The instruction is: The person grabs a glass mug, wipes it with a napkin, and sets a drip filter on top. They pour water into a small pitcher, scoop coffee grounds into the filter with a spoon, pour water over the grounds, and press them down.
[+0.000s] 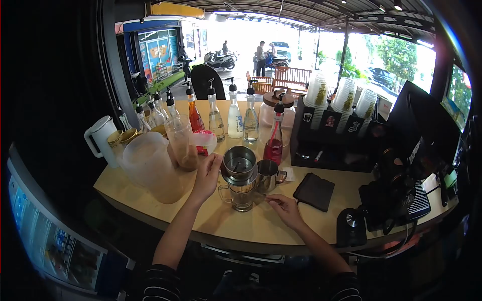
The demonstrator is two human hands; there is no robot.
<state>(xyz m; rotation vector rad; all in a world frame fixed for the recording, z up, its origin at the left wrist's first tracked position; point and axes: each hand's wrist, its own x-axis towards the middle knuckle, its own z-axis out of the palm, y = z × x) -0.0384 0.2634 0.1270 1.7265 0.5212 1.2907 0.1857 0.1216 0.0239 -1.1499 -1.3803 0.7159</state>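
A metal drip filter [239, 164] sits on top of a clear glass mug [242, 196] whose handle points left. My left hand [207, 174] is closed just left of the filter's rim. A red-and-white packet [205, 142] appears right above those fingers; whether they hold it or something smaller, I cannot tell. At the mug's lower right, my right hand [284, 206] pinches a thin-handled utensil [265, 195], its far end unclear beside the mug. Behind it stands a steel pitcher [267, 175].
Left on the counter are a frosted jug [150, 168], a tall clear container [182, 145] and a white kettle [102, 138]. Several pump bottles [234, 115] line the back. A folded dark cloth [315, 191], a cup rack [326, 135] and black equipment [394, 175] occupy the right.
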